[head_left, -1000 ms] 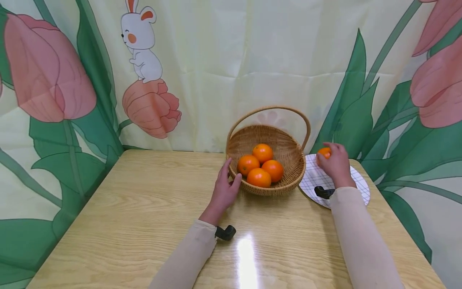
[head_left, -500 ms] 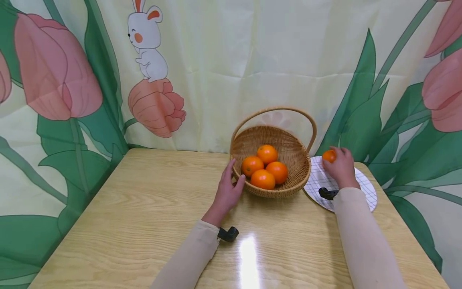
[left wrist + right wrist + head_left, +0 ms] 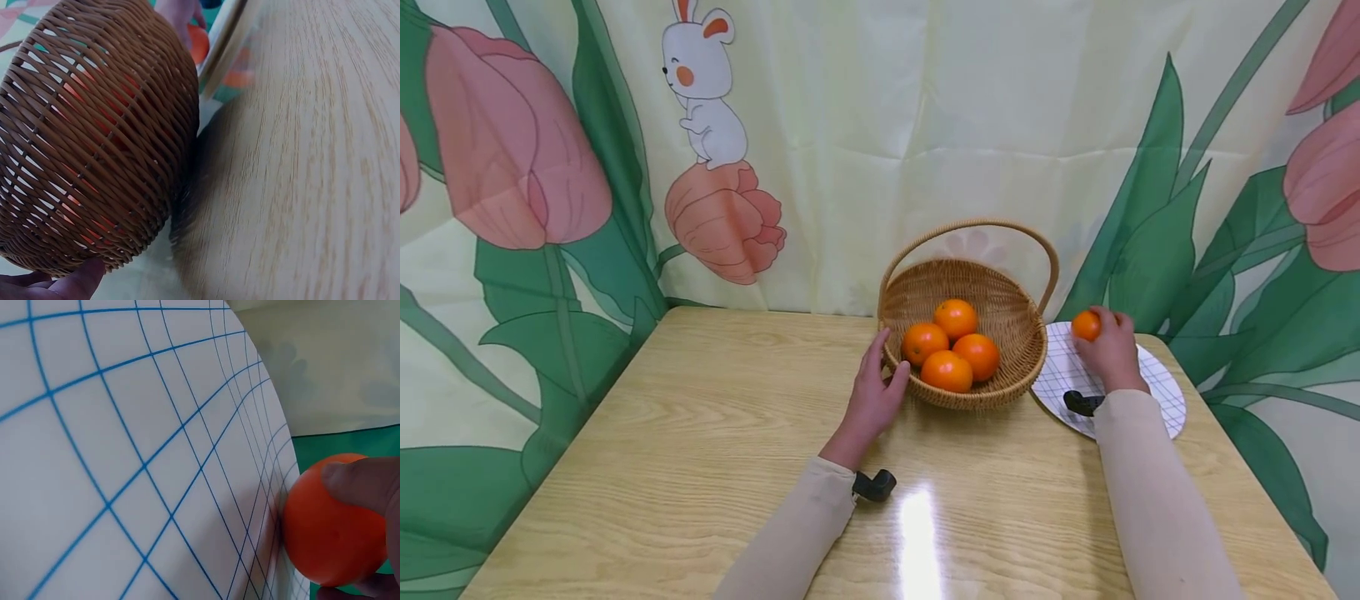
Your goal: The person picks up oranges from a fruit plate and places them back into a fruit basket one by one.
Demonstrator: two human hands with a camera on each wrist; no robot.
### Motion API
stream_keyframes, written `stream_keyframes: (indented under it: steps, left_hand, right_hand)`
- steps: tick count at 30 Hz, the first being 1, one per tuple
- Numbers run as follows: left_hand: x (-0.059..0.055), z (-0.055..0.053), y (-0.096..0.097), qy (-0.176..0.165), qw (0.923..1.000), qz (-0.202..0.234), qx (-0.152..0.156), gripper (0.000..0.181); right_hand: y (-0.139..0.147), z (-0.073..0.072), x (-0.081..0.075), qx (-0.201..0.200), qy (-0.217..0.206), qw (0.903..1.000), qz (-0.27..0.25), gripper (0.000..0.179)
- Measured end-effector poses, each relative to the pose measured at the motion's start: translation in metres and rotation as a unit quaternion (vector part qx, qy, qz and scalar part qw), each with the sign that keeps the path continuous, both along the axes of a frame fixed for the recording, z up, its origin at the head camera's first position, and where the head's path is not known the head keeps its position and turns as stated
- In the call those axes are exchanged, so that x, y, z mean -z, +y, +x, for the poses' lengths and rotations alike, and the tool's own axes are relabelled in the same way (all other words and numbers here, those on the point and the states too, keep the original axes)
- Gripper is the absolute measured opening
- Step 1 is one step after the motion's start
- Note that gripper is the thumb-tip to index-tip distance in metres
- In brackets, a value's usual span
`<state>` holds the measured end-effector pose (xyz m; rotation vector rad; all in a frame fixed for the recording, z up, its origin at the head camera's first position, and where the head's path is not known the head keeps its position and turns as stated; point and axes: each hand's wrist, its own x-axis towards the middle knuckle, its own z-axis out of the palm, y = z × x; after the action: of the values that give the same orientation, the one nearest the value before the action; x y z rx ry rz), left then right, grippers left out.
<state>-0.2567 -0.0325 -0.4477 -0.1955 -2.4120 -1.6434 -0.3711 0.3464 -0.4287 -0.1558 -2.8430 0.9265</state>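
Note:
On the right, my right hand (image 3: 1108, 350) grips an orange (image 3: 1086, 326) low at the far part of a white plate (image 3: 1060, 375) with a grid of blue lines. In the right wrist view, the thumb presses one side of the orange (image 3: 334, 525) and fingers reach round beneath it, right at the plate (image 3: 187, 469). A wicker basket (image 3: 970, 400) with an arched handle leans back and holds several oranges (image 3: 946, 372). Against its left side rests my left hand (image 3: 874, 396), fingers mostly straight and thumb at the front rim. The left wrist view has the basket's woven outside (image 3: 100, 137).
Both things stand toward the back of a wooden table (image 3: 737, 433), the plate near its right edge. Behind hangs a pale curtain (image 3: 842, 150) printed with tulips and a rabbit. Black camera mounts (image 3: 874, 485) sit at both wrists.
The head view has shifted slightly since a second ago. The right hand and its orange stay over the far part of the plate; the left hand keeps its place at the basket.

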Motion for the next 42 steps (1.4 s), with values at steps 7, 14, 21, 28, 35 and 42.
stream_keyframes:
  steps: [7,14,21,28,35,42]
  left_hand:
    - [-0.002,0.0,0.0,-0.001,1.0,-0.001,0.001,0.062]
    - [-0.003,0.001,0.001,-0.01,0.9999,0.0,0.006,0.064]
    - [-0.002,0.003,0.002,-0.012,0.9999,-0.004,0.002,0.063]
    - [-0.003,0.001,0.001,-0.019,0.9998,0.004,0.0,0.061]
    - [-0.006,0.002,-0.001,-0.029,0.9996,0.006,-0.002,0.061]
    - [-0.006,0.002,0.001,-0.022,0.9997,0.004,0.004,0.062]
  right_hand:
    - [-0.001,0.005,-0.003,0.0,-0.004,1.0,-0.005,0.07]
    - [-0.002,0.014,-0.004,-0.002,0.001,1.0,-0.004,0.07]
    - [-0.005,0.029,-0.01,-0.001,0.014,0.9999,-0.008,0.07]
    - [-0.009,0.043,-0.016,-0.007,0.026,0.9996,-0.013,0.068]
    - [-0.017,0.06,-0.028,-0.02,0.047,0.9987,-0.006,0.067]
    - [-0.024,0.078,-0.039,-0.024,0.07,0.9973,0.005,0.066]
